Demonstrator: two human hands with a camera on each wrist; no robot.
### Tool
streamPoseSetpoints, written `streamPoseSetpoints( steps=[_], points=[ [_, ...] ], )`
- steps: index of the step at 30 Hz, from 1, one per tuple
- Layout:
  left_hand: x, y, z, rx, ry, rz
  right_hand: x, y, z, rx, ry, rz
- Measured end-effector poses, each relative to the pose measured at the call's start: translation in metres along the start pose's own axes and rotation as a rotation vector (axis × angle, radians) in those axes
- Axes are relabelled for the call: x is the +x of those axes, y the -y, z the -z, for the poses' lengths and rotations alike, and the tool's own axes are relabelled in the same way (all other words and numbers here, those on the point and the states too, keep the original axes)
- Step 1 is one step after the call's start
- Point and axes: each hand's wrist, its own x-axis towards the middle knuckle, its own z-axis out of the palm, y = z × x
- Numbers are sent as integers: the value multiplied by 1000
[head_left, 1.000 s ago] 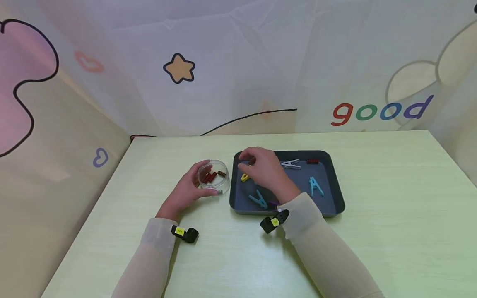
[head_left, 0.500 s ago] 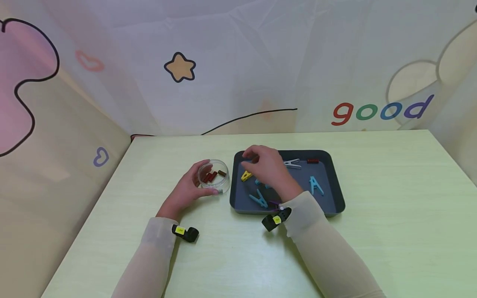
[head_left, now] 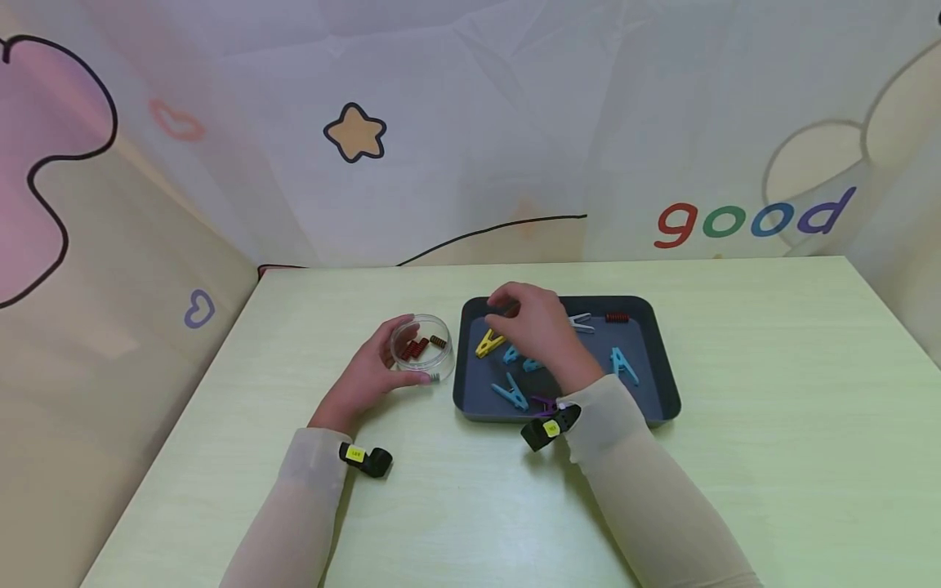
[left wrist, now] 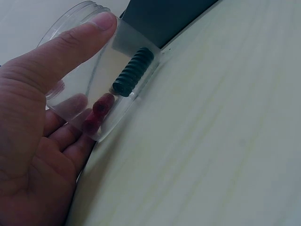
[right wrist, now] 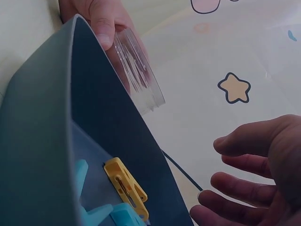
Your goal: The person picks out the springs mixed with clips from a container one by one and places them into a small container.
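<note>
My left hand [head_left: 371,367] grips a clear plastic jar [head_left: 443,366] that stands on the table, thumb on its near side and fingers around the back. Several small coil springs [head_left: 419,349] lie inside, red and dark ones; a dark green spring [left wrist: 133,72] shows through the wall in the left wrist view. Over the left half of a dark grey tray [head_left: 665,384] hovers my right hand [head_left: 540,331], loosely bent, with nothing between thumb and fingers in the right wrist view. Below it lie a yellow clothespin [head_left: 488,344] and light blue clothespins [head_left: 510,394].
Elsewhere in the tray are a red spring [head_left: 617,318], a white clothespin [head_left: 582,322], another blue clothespin [head_left: 623,366] and a purple clothespin [head_left: 544,405] near the front wall. A printed cloth backdrop [head_left: 478,147] rises behind the table.
My right hand has drifted a little to the right and away from the jar, uncovering more of the yellow and blue clothespins. The left hand and jar have stayed put.
</note>
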Motion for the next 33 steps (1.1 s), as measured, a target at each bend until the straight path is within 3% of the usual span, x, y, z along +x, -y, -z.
streamPoseSetpoints(
  steps=[11, 33],
  points=[
    [-3, -2, 0, -8, -1, -5, 3, -7, 4, 21, 5, -46],
    [-3, -3, 0, -15, 3, -19, 6, -19, 12, -37, 20, -39]
  ],
)
